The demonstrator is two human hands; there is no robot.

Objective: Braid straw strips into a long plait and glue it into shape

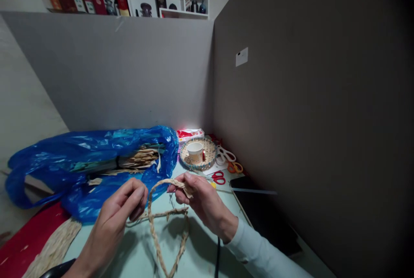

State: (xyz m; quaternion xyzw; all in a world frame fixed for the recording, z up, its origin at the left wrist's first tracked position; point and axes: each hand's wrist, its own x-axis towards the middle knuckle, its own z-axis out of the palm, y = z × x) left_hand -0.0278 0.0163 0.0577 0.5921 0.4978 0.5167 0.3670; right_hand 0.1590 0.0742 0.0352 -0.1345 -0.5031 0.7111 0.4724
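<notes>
A long twisted cord of pale dried fibre (154, 230) loops down over the light green table. My right hand (202, 198) is closed on its upper end, where loose strands stick out between thumb and fingers. To the left of the cord, my left hand (124, 204) is closed with thumb against curled fingers; what it pinches, if anything, is too small to make out. Part of the cord runs behind the left hand, and another stretch crosses the loop. A blue plastic bag (113, 140) behind the left hand holds a bundle of dried strips (142, 159).
Beyond my hands, a woven basket (210, 157) holds a paper cup (195, 153). Red scissors (218, 178), orange scissors (235, 167) and white-handled scissors (226, 154) lie near it. A black flat object (265, 213) lies at right. More fibre (53, 247) rests on red material (29, 239) at left.
</notes>
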